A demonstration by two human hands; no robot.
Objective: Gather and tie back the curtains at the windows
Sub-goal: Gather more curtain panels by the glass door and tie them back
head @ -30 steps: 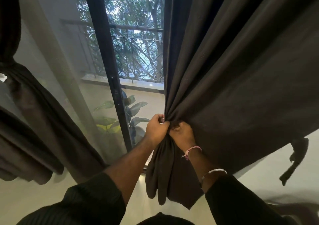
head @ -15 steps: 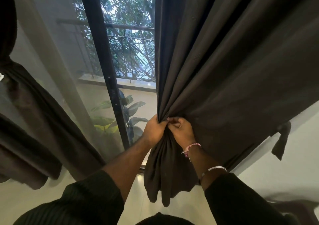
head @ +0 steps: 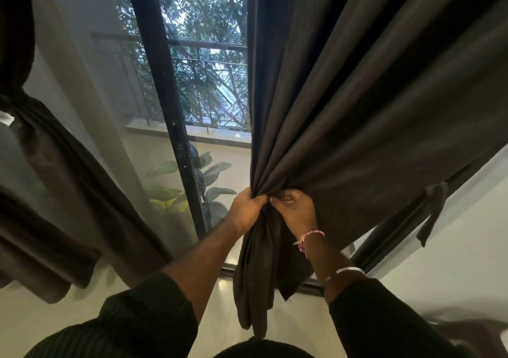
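Gripping the dark curtain point(head: 357, 110) at its gathered neck, the left hand point(head: 246, 209) has its fingers wrapped round the bunched folds, right of the black window frame point(head: 165, 96). The right hand point(head: 295, 210) sits just beside it, touching, fingers curled and pinching the same cloth. Below the hands the loose end hangs toward the pale floor point(head: 302, 327). Another dark curtain point(head: 55, 179), cinched, hangs at the far left, over sheer fabric point(head: 90, 82).
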